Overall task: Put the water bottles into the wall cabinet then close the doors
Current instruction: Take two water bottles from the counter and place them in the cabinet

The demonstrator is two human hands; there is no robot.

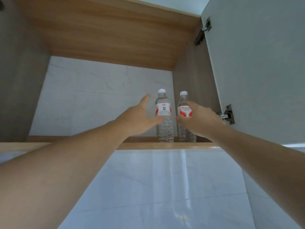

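Note:
Two clear water bottles with white caps and red-and-white labels stand upright side by side at the right of the open wall cabinet (pixel 66 145). My left hand (pixel 140 118) is open beside the left bottle (pixel 163 109). Its fingers reach past the bottle and its thumb lies against the bottle's lower body. My right hand (pixel 199 119) curls round the right bottle (pixel 183 100), with thumb and forefinger either side of the label. The bases of both bottles are partly hidden by the cabinet's front edge.
The right cabinet door (pixel 257 71) stands open, with hinges (pixel 228 115) on its inner face. The left door (pixel 18 80) is open at the left edge. White marbled wall tiles (pixel 165 187) lie below the cabinet. The shelf's left part holds nothing.

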